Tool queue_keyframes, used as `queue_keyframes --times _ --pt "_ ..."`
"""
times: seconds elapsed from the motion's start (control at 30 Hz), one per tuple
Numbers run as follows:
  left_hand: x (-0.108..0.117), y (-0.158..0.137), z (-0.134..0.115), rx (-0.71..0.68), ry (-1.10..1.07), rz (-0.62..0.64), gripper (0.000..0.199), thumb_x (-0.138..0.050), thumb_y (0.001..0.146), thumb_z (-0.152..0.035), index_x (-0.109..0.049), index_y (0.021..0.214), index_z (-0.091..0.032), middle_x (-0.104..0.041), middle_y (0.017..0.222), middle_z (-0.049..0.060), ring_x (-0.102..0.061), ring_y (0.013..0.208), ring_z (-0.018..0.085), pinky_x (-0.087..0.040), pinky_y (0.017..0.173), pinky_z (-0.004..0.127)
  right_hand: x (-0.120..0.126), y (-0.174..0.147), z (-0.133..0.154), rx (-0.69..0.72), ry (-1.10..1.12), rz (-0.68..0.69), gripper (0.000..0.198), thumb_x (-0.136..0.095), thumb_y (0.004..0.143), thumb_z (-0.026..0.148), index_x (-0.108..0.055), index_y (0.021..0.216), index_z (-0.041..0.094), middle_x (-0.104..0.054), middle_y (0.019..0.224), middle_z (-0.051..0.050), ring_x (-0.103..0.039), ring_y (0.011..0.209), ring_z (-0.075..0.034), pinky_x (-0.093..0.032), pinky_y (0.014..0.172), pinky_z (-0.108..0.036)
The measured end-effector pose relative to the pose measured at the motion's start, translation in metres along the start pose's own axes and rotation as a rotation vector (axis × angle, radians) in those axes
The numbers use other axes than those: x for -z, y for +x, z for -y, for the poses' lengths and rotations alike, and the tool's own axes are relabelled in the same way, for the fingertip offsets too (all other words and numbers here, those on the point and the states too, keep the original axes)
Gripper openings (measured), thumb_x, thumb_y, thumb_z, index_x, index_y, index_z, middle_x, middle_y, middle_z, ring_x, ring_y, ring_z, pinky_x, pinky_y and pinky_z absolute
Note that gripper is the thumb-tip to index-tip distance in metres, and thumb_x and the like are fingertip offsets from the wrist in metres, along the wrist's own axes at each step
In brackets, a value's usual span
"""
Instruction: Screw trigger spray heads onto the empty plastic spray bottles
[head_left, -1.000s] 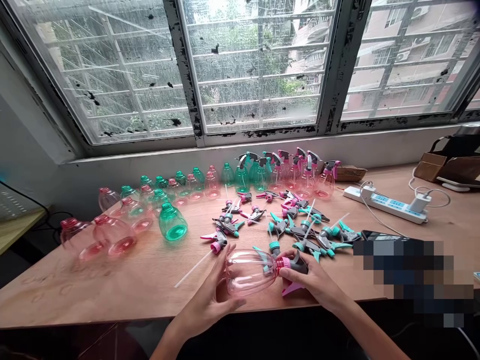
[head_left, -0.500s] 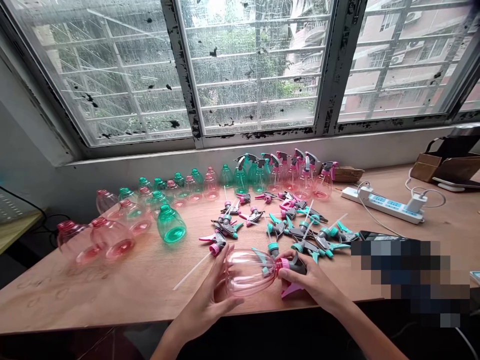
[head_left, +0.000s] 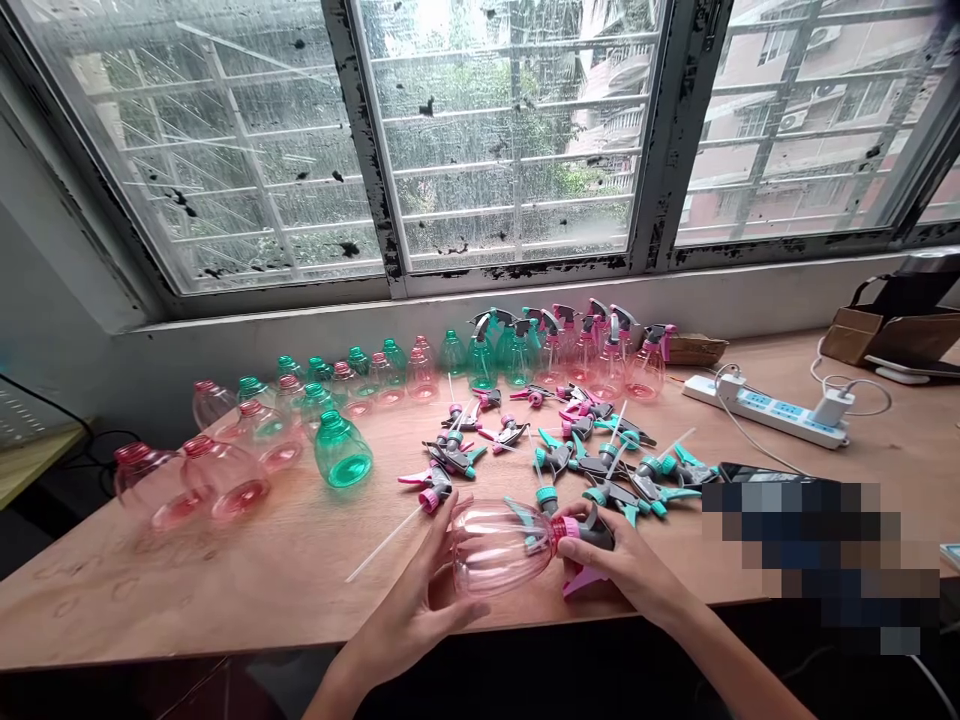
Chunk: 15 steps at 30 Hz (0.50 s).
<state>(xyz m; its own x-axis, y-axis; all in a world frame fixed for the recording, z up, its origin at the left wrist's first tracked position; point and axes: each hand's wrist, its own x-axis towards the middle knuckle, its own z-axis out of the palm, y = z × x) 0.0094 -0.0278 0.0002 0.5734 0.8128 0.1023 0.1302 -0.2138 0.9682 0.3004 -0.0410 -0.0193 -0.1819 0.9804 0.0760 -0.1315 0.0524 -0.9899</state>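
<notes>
Along the far side, barred windows (head_left: 517,130) stand above a pale wooden table (head_left: 285,590). On the table's right rest a brown case (head_left: 862,345) and, nearer the middle, a white power strip (head_left: 765,410) with plugs in it.

At the front edge, two bare hands hold a clear pink bottle (head_left: 499,548) on its side, its base towards the left and its neck towards the right. The left hand (head_left: 420,590) is spread wide, fingers and thumb cupped around the base end. The right hand (head_left: 630,560) has its thumb and fingers closed around the grey-and-pink spray head (head_left: 596,530) at the neck; its pink trigger (head_left: 583,582) points down below.

Left of the hands, headless bottles (head_left: 225,480) stand upright, a green bottle (head_left: 343,450) among the nearest. Beyond, bottles fitted with heads (head_left: 645,372) cluster by the wall. Between lie loose spray heads (head_left: 615,490) in pink, teal and grey, one trailing a thin white tube (head_left: 384,543) near the left hand.
</notes>
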Motion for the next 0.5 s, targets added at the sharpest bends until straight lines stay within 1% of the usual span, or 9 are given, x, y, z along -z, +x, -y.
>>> queue_keyframes --times 0.07,0.13,0.2,0.27,0.33,0.37,0.4,0.5 --pt "-0.0005 -0.0003 0.0015 -0.018 0.006 -0.001 0.092 -0.069 0.093 -0.036 -0.007 0.16 -0.045 -0.02 0.169 0.007 -0.046 0.14 0.03 -0.034 0.12 0.051 0.0 0.0005 0.0 -0.004 -0.001 0.001 0.036 -0.082 0.082 0.043 -0.066 0.101 0.017 -0.068 0.077 0.001 -0.062 0.067 -0.015 -0.048 0.064 -0.027" --pt "-0.0006 -0.0008 0.0035 -0.021 -0.002 -0.003 0.091 -0.068 0.094 -0.037 -0.005 0.159 -0.046 -0.021 0.168 0.007 -0.051 0.134 0.029 -0.038 0.117 0.05 0.0001 0.0002 0.0 -0.001 -0.008 0.005 0.036 -0.082 0.082 0.043 -0.066 0.101 0.017 -0.067 0.077 0.001 -0.062 0.067 -0.015 -0.048 0.064 -0.027" --pt "0.0001 -0.0012 0.0052 -0.002 -0.019 -0.003 0.099 -0.074 0.09 -0.037 -0.004 0.16 -0.045 -0.021 0.168 0.007 -0.05 0.136 0.029 -0.037 0.117 0.048 0.0001 -0.0007 0.0003 0.0 -0.013 0.004 0.035 -0.082 0.082 0.043 -0.066 0.101 0.017 -0.067 0.077 0.002 -0.062 0.067 -0.014 -0.049 0.064 -0.027" --pt "0.0013 -0.0014 0.0058 0.022 -0.048 0.004 0.107 -0.079 0.085 -0.038 -0.005 0.161 -0.04 -0.028 0.166 0.009 -0.045 0.14 0.031 -0.036 0.118 0.047 0.0 -0.0013 0.0009 -0.009 -0.007 0.004 0.036 -0.083 0.08 0.042 -0.066 0.101 0.018 -0.067 0.077 0.002 -0.062 0.067 -0.014 -0.049 0.064 -0.027" --pt "0.0019 -0.0013 0.0048 0.039 -0.062 0.006 0.102 -0.078 0.086 -0.039 -0.009 0.161 -0.036 -0.038 0.161 0.01 -0.042 0.142 0.031 -0.034 0.119 0.047 -0.0001 -0.0011 0.0014 -0.016 -0.001 0.004 0.038 -0.085 0.079 0.042 -0.067 0.102 0.018 -0.067 0.077 0.002 -0.063 0.067 -0.015 -0.05 0.065 -0.027" --pt "0.0019 -0.0011 0.004 0.04 -0.056 0.002 0.099 -0.077 0.087 -0.039 -0.012 0.161 -0.035 -0.04 0.16 0.01 -0.042 0.142 0.031 -0.034 0.12 0.047 -0.0001 -0.0006 0.0015 -0.018 0.001 0.002 0.038 -0.085 0.079 0.042 -0.067 0.101 0.017 -0.067 0.077 0.002 -0.063 0.067 -0.015 -0.05 0.064 -0.027" --pt "0.0015 -0.0008 0.003 0.036 -0.042 -0.003 0.096 -0.076 0.088 -0.038 -0.014 0.161 -0.037 -0.038 0.161 0.009 -0.043 0.141 0.03 -0.034 0.12 0.046 -0.0001 -0.0001 0.0015 -0.02 0.005 -0.001 0.038 -0.085 0.079 0.042 -0.067 0.101 0.017 -0.068 0.077 0.001 -0.064 0.067 -0.015 -0.05 0.064 -0.027" --pt "-0.0007 -0.0001 0.0012 -0.001 0.0 -0.011 0.093 -0.074 0.09 -0.036 -0.012 0.159 -0.046 -0.023 0.167 0.004 -0.048 0.137 0.027 -0.037 0.117 0.042 -0.0001 0.0014 0.0009 -0.025 0.024 -0.014 0.037 -0.085 0.079 0.042 -0.068 0.099 0.016 -0.069 0.076 0.001 -0.064 0.065 -0.015 -0.049 0.062 -0.027"
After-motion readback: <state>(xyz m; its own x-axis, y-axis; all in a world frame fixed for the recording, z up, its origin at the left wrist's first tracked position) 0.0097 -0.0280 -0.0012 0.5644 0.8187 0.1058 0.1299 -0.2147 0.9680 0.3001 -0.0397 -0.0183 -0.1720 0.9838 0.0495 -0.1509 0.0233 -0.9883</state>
